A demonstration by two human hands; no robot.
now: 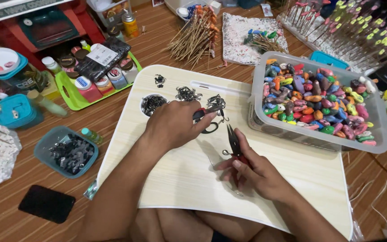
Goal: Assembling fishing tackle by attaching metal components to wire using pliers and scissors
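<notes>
Head view, left hand (173, 123): clenched on red-handled pliers (204, 112), knuckles up, resting on the pale lap desk (189, 179); the tool's nose lies among small metal hooks (216, 102)
Head view, right hand (258, 172): grasping a second pair of dark pliers (234, 142) by the handles, tips pointing away from the body; a small metal ring sits just beside the nose, whether pinched or not I cannot tell
Handling: the pliers look stiff and fairly light, best taken by the coated handles; the hooks look tiny, light, sharp and apt to tangle, so better lifted singly by the eye with a tool's nose
Counts: two pliers, one per hand; three loose clusters of hooks on the desk, plus one round recess (152, 103) full of them; individual hooks too small to count
Nearby: one clear bin (381, 130) of painted lures at the desk's right edge; one green tray of jars (68, 96) to the left
</notes>
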